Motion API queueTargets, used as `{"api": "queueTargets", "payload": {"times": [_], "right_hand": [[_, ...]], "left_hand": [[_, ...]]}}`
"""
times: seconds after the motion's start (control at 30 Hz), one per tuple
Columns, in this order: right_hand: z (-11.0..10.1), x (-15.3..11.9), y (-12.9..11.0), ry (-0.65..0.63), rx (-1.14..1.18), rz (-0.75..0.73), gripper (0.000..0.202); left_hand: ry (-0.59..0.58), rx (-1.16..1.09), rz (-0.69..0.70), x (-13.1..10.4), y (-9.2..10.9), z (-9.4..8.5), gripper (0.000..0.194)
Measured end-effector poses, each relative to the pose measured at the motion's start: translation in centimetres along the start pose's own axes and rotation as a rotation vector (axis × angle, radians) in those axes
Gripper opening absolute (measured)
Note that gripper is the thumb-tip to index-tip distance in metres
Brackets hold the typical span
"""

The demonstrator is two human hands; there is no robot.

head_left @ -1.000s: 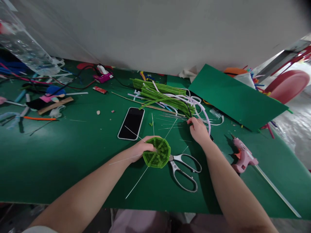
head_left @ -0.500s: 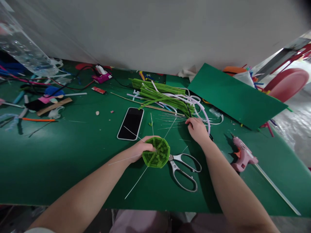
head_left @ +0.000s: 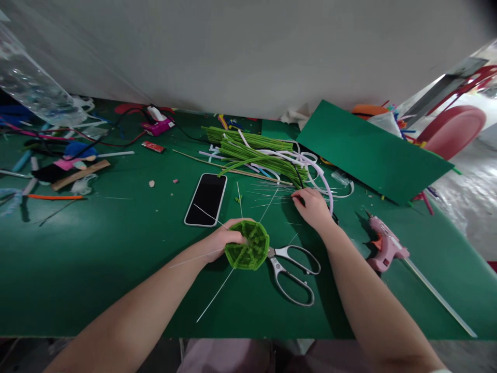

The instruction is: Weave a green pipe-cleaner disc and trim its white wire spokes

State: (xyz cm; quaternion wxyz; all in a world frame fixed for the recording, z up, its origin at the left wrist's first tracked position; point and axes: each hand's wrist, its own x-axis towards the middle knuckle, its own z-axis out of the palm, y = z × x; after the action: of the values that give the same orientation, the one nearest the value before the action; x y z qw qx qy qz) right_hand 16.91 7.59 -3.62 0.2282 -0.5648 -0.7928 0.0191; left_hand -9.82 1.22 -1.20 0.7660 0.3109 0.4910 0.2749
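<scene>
My left hand [head_left: 224, 240] is closed around the left side of a green pipe-cleaner cup [head_left: 254, 248], thumb reaching over its rim. The cup is round with ribs inside, and thin bare wires stick out around it. Just right of the cup lie grey-handled scissors [head_left: 295, 274], their blades partly hidden under it. Farther back, my right hand [head_left: 312, 207] rests on the table with fingers curled together at the right ends of several loose thin wires [head_left: 267, 194]. Whether a wire is between those fingertips is too small to tell.
Behind the wires lies a bundle of green pipe cleaners [head_left: 252, 150] with pale ones. A phone [head_left: 206, 200] is left of them. A pink glue gun [head_left: 386, 243] lies at right, below a green board [head_left: 373, 150]. A small doll [head_left: 72, 161] and scraps lie at left.
The whole view has shifted slightly, so things sit a little farther left. My left hand keeps the cup; my right hand stays at the wires, its fingers slightly more curled.
</scene>
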Motion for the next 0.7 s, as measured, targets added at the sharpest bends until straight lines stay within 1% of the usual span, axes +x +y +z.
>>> {"api": "queueTargets", "payload": {"times": [0.07, 0.2, 0.3, 0.43, 0.6, 0.7], "right_hand": [[-0.07, -0.08, 0.06, -0.018, 0.002, -0.003, 0.015], [-0.14, -0.23, 0.41, -0.044, 0.030, -0.026, 0.023], [-0.09, -0.26, 0.61, -0.048, 0.045, -0.027, 0.020], [-0.02, -0.26, 0.64, -0.045, 0.052, -0.017, 0.020], [-0.02, -0.24, 0.64, -0.047, 0.054, -0.007, 0.022], [-0.04, -0.19, 0.67, -0.051, 0.052, -0.005, 0.021]], "left_hand": [[0.001, -0.008, -0.003, 0.09, -0.09, -0.12, 0.059], [-0.038, -0.002, 0.019, 0.25, -0.21, -0.32, 0.062], [-0.057, 0.000, 0.031, 0.30, -0.25, -0.38, 0.063], [-0.056, 0.007, 0.020, 0.26, -0.27, -0.39, 0.064], [-0.021, 0.015, 0.005, 0.14, -0.17, -0.29, 0.062], [-0.037, 0.007, 0.018, 0.21, -0.21, -0.28, 0.058]]}}
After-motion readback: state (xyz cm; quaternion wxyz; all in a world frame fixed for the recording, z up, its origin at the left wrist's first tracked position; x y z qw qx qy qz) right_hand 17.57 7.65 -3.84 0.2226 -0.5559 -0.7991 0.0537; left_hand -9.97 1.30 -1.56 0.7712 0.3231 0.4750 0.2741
